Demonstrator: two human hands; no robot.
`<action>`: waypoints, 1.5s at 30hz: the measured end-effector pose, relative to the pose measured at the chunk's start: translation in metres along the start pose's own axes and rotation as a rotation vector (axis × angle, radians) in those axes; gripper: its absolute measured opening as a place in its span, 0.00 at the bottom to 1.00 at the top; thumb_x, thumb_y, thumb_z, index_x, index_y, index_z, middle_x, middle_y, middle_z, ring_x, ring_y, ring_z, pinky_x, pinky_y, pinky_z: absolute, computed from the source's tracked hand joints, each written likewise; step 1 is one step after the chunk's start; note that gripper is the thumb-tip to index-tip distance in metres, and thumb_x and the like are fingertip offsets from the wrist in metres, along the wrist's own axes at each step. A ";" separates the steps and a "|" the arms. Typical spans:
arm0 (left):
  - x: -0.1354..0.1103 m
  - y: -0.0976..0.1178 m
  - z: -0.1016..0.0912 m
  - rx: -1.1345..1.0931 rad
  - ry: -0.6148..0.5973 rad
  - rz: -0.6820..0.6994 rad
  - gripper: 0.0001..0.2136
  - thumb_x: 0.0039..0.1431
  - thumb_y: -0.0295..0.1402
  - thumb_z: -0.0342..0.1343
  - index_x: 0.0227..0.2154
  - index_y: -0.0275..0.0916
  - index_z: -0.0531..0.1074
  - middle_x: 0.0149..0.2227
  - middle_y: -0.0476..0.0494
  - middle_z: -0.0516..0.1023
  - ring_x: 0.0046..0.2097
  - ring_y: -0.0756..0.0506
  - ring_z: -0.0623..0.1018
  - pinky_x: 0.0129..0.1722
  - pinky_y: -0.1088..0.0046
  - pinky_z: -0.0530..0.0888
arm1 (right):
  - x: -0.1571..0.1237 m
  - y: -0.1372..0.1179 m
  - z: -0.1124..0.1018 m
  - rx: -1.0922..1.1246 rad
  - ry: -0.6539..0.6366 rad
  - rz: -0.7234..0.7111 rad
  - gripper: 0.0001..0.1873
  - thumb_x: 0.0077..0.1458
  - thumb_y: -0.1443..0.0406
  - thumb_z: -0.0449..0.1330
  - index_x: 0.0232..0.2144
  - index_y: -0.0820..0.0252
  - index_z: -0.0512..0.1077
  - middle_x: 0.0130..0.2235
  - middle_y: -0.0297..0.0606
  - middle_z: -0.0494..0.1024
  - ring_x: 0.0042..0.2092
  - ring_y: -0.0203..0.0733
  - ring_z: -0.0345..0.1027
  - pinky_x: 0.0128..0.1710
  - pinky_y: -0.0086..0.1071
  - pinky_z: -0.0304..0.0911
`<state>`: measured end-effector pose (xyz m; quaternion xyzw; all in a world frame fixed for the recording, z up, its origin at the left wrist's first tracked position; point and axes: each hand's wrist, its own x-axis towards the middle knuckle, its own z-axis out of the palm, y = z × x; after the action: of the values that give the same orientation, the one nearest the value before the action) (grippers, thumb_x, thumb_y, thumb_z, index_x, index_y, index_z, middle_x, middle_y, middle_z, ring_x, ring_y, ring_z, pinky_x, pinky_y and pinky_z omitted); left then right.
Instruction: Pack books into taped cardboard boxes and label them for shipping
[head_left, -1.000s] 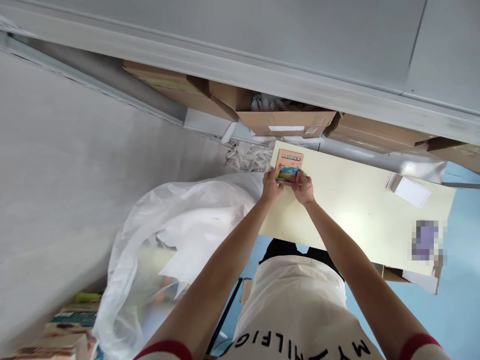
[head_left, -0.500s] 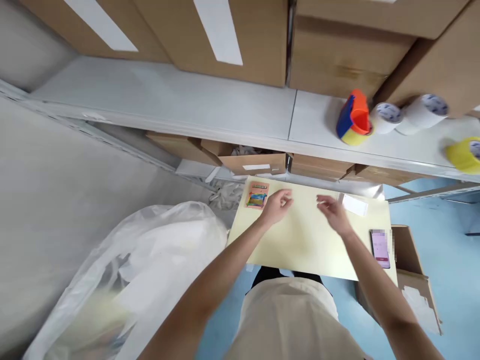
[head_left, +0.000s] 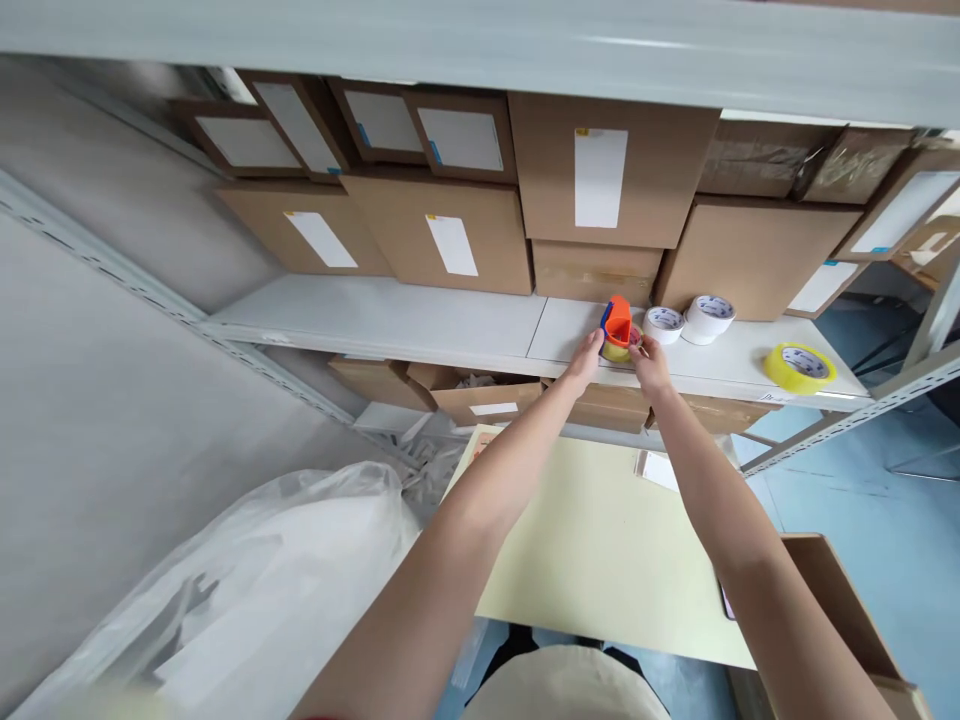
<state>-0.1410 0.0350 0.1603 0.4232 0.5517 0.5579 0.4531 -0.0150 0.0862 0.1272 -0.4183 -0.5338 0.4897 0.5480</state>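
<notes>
An orange and blue tape dispenser with a yellow tape roll in it stands on the grey shelf. My left hand grips its left side, the fingers partly hidden behind it. On the other side my right hand has its thumb and fingers closed at the tape roll end of the dispenser. Just right of it are a white tape roll and a second white roll. Farther right on the shelf lies a yellow tape roll.
Cardboard boxes are stacked at the back of the shelf. Below it is a pale yellow table with a white card. A large clear plastic bag fills the lower left; an open carton stands at the lower right.
Both hands have moved up and forward from above the table to the tape dispenser on the shelf and taken hold of it. The view has tilted up, showing more boxes.
</notes>
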 end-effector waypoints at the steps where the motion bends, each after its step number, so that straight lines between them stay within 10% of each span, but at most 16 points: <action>1: -0.005 0.002 0.000 -0.021 0.004 0.006 0.20 0.68 0.45 0.44 0.54 0.41 0.69 0.60 0.39 0.71 0.59 0.40 0.72 0.54 0.60 0.72 | -0.004 -0.002 -0.001 0.034 0.018 0.013 0.22 0.46 0.56 0.64 0.44 0.56 0.69 0.48 0.41 0.77 0.51 0.45 0.70 0.51 0.44 0.66; 9: -0.107 -0.017 -0.004 -0.066 -0.062 0.229 0.31 0.58 0.61 0.47 0.54 0.42 0.67 0.58 0.39 0.71 0.60 0.38 0.69 0.53 0.59 0.72 | -0.111 -0.023 -0.052 -0.024 0.073 -0.143 0.21 0.51 0.52 0.64 0.43 0.57 0.69 0.45 0.42 0.78 0.48 0.44 0.73 0.47 0.42 0.70; 13: -0.194 -0.075 0.002 -0.152 -0.117 0.179 0.35 0.53 0.63 0.51 0.56 0.42 0.65 0.60 0.35 0.67 0.62 0.35 0.66 0.55 0.56 0.71 | -0.214 -0.001 -0.086 -0.188 0.173 -0.024 0.18 0.52 0.53 0.64 0.41 0.57 0.71 0.44 0.44 0.78 0.47 0.46 0.72 0.41 0.41 0.73; 19: -0.273 -0.182 0.033 -0.059 -0.189 -0.243 0.38 0.52 0.63 0.51 0.59 0.42 0.61 0.64 0.33 0.61 0.63 0.35 0.64 0.57 0.55 0.68 | -0.315 0.092 -0.133 -0.300 0.240 0.286 0.19 0.49 0.51 0.63 0.36 0.58 0.71 0.38 0.44 0.79 0.42 0.46 0.74 0.40 0.44 0.75; 26: -0.290 -0.242 0.063 0.002 -0.252 -0.655 0.28 0.60 0.55 0.47 0.57 0.44 0.61 0.63 0.36 0.63 0.63 0.39 0.66 0.57 0.56 0.67 | -0.352 0.165 -0.183 -0.403 0.217 0.493 0.20 0.44 0.49 0.61 0.33 0.58 0.70 0.38 0.47 0.80 0.42 0.51 0.75 0.46 0.49 0.70; 35: -0.287 -0.264 0.082 -0.013 -0.274 -0.744 0.29 0.61 0.56 0.46 0.59 0.46 0.58 0.66 0.37 0.59 0.65 0.39 0.62 0.58 0.55 0.66 | -0.349 0.189 -0.206 -0.429 0.212 0.569 0.21 0.45 0.49 0.59 0.36 0.58 0.70 0.41 0.47 0.80 0.46 0.51 0.74 0.47 0.48 0.69; 45: -0.294 -0.266 0.049 0.107 -0.348 -0.793 0.37 0.50 0.55 0.60 0.57 0.36 0.63 0.61 0.27 0.66 0.61 0.36 0.69 0.60 0.58 0.64 | -0.356 0.176 -0.198 -0.602 0.253 0.416 0.24 0.52 0.52 0.56 0.47 0.59 0.65 0.51 0.51 0.72 0.52 0.52 0.68 0.49 0.49 0.69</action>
<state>-0.0154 -0.2448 -0.0957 0.2895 0.6151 0.2317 0.6959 0.1840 -0.2209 -0.1234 -0.7168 -0.4855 0.3563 0.3514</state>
